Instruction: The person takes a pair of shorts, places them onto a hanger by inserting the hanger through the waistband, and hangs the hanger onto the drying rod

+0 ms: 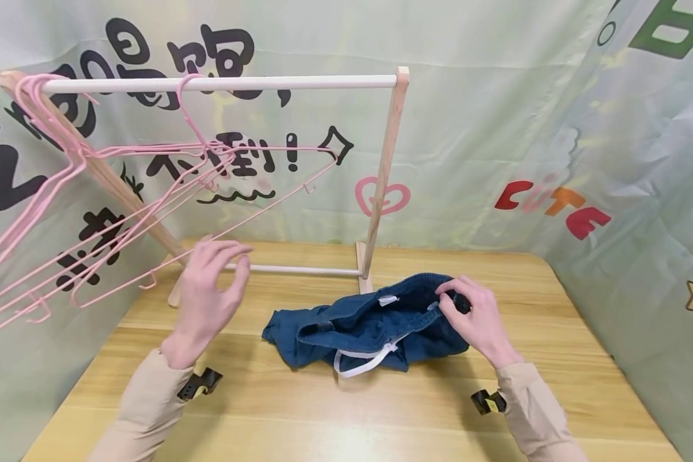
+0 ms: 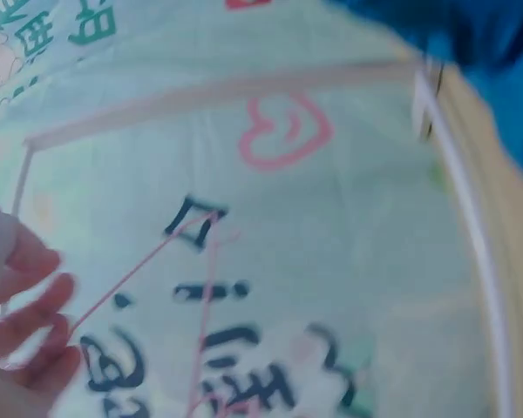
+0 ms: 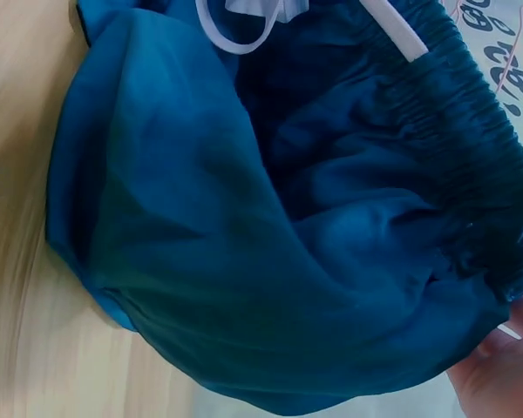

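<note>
Dark blue shorts (image 1: 358,321) with a gathered elastic waistband and a white drawstring (image 1: 365,367) lie crumpled on the table, the waist opening partly spread. My right hand (image 1: 479,314) pinches the waistband at its right end, beside a small shiny black patch (image 3: 497,252). In the right wrist view the shorts (image 3: 192,226) hang wide from that hand. Raised left of the shorts is my left hand (image 1: 210,295), thumb and fingers apart, holding nothing. It appears just in front of a pink hanger (image 1: 271,208) hung alone on the rail.
A wooden rack with a white top rail (image 1: 300,82) stands at the back left. More pink hangers (image 1: 63,151) are bunched at the rail's left end and jut toward the front. The wooden table (image 1: 300,417) meets a printed curtain (image 1: 468,128) behind it.
</note>
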Tool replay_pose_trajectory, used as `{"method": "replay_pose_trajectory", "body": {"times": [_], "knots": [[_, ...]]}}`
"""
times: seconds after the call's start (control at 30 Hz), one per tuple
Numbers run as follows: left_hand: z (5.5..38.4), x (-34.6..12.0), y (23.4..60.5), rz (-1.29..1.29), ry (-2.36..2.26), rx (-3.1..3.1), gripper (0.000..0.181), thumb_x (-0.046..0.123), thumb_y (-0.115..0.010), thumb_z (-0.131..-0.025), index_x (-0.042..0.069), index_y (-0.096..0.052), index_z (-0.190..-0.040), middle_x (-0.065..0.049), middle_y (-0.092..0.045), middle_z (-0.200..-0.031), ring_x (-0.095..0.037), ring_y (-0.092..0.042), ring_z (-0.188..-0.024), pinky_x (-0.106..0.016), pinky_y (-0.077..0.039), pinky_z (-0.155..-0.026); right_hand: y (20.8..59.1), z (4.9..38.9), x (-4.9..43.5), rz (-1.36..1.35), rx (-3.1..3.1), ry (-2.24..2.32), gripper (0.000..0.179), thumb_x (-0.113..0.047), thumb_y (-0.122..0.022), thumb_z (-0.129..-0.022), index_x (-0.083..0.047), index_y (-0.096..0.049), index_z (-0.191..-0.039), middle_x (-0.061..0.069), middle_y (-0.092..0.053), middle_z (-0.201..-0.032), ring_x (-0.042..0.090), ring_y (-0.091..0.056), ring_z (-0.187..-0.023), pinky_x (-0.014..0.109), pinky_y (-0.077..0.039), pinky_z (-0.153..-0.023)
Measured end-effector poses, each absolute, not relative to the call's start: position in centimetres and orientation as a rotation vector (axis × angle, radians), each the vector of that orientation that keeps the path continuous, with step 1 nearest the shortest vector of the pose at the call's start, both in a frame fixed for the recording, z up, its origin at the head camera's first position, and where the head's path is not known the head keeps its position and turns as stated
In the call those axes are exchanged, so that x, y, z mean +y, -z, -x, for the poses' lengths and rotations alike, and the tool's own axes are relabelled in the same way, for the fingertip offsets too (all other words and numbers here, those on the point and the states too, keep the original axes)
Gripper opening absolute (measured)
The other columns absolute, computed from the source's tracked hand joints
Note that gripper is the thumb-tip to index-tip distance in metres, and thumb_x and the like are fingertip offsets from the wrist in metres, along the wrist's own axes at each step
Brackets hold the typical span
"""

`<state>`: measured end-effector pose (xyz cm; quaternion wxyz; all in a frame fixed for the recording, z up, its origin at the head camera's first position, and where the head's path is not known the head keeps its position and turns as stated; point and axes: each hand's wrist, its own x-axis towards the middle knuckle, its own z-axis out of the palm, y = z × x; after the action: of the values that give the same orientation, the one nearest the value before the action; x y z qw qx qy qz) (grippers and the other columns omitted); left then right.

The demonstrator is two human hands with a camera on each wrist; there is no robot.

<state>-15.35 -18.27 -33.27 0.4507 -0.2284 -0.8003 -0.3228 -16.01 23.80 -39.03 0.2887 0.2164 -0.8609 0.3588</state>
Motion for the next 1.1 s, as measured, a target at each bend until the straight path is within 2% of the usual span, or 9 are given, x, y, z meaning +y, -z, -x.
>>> {"method": "replay_pose_trajectory", "body": {"times": [0.1,0.17,0.3,0.43,0.53,0.67,0.9,1.0,1.1], "knots": [[15.4,-19.0,32.0,0.517,0.754,-1.777,0.017,0.003,-0.063,-0.088,-0.006,-0.073,-0.098,-0.025,-0.069,-0.096,-0.040,-0.052,-0.093,-0.024,-0.033,-0.099,39.1,16.0,24.1,-0.563,-2.283,-0.966,0.015,0.003,-0.063,-0.085,-0.007,-0.073,-0.089,0.003,-0.068,-0.084,0.003,-0.047,-0.067,0.018,-0.034,-0.060],[15.5,-19.6,31.3,0.458,0.728,-1.699,0.016,0.004,-0.063,-0.088,-0.006,-0.073,-0.096,-0.026,-0.067,-0.096,-0.038,-0.049,-0.093,-0.023,-0.028,-0.099,39.1,15.9,24.2,-0.553,-2.281,-0.964,0.015,0.003,-0.063,-0.084,-0.008,-0.073,-0.089,0.003,-0.068,-0.084,0.003,-0.046,-0.067,0.019,-0.034,-0.059],[15.6,-20.7,30.2,0.317,0.689,-1.643,0.021,0.011,-0.063,-0.090,-0.005,-0.072,-0.100,-0.027,-0.064,-0.104,-0.037,-0.048,-0.104,-0.031,-0.027,-0.104,39.0,15.9,24.3,-0.539,-2.284,-0.952,0.014,0.001,-0.065,-0.084,-0.008,-0.074,-0.091,0.003,-0.069,-0.085,0.003,-0.047,-0.068,0.019,-0.034,-0.059],[15.5,-22.1,29.5,0.193,0.647,-1.710,0.034,0.026,-0.062,-0.093,0.000,-0.071,-0.114,-0.026,-0.062,-0.116,-0.044,-0.046,-0.112,-0.038,-0.028,-0.106,39.0,16.0,24.3,-0.533,-2.278,-0.947,0.015,0.001,-0.065,-0.085,-0.009,-0.074,-0.091,0.003,-0.068,-0.084,0.002,-0.047,-0.069,0.019,-0.035,-0.060],[15.3,-23.1,29.3,0.140,0.614,-1.802,0.042,0.032,-0.062,-0.095,0.003,-0.066,-0.125,-0.026,-0.060,-0.123,-0.046,-0.046,-0.113,-0.042,-0.029,-0.102,39.0,16.0,24.3,-0.535,-2.274,-0.951,0.015,0.001,-0.065,-0.085,-0.009,-0.074,-0.091,0.004,-0.068,-0.083,0.003,-0.047,-0.068,0.019,-0.034,-0.060],[15.1,-23.9,29.0,0.121,0.593,-1.902,0.043,0.028,-0.064,-0.097,0.002,-0.061,-0.132,-0.026,-0.059,-0.127,-0.047,-0.048,-0.110,-0.048,-0.032,-0.093,39.0,16.0,24.3,-0.536,-2.279,-0.959,0.014,0.001,-0.065,-0.086,-0.008,-0.074,-0.092,0.005,-0.068,-0.084,0.003,-0.046,-0.068,0.019,-0.034,-0.060],[15.4,-24.7,28.6,0.080,0.589,-1.956,0.039,0.020,-0.065,-0.099,0.003,-0.061,-0.133,-0.024,-0.067,-0.116,-0.044,-0.061,-0.097,-0.050,-0.038,-0.080,39.1,15.9,24.4,-0.533,-2.291,-0.962,0.014,0.000,-0.065,-0.087,-0.009,-0.074,-0.092,0.004,-0.068,-0.084,0.003,-0.046,-0.068,0.019,-0.034,-0.060],[15.4,-25.1,28.6,0.033,0.578,-1.974,0.036,0.022,-0.064,-0.100,0.006,-0.063,-0.131,-0.022,-0.071,-0.109,-0.037,-0.064,-0.083,-0.040,-0.037,-0.071,39.2,15.9,24.4,-0.534,-2.298,-0.965,0.014,-0.001,-0.065,-0.088,-0.009,-0.074,-0.093,0.005,-0.068,-0.085,0.003,-0.046,-0.068,0.019,-0.034,-0.059],[15.3,-25.5,28.6,-0.032,0.562,-2.002,0.033,0.028,-0.064,-0.100,0.010,-0.067,-0.127,-0.018,-0.074,-0.102,-0.011,-0.056,-0.070,-0.031,-0.029,-0.063,39.2,15.8,24.3,-0.533,-2.301,-0.969,0.014,0.000,-0.064,-0.088,-0.009,-0.074,-0.093,0.004,-0.068,-0.085,0.004,-0.046,-0.068,0.020,-0.034,-0.059]]}}
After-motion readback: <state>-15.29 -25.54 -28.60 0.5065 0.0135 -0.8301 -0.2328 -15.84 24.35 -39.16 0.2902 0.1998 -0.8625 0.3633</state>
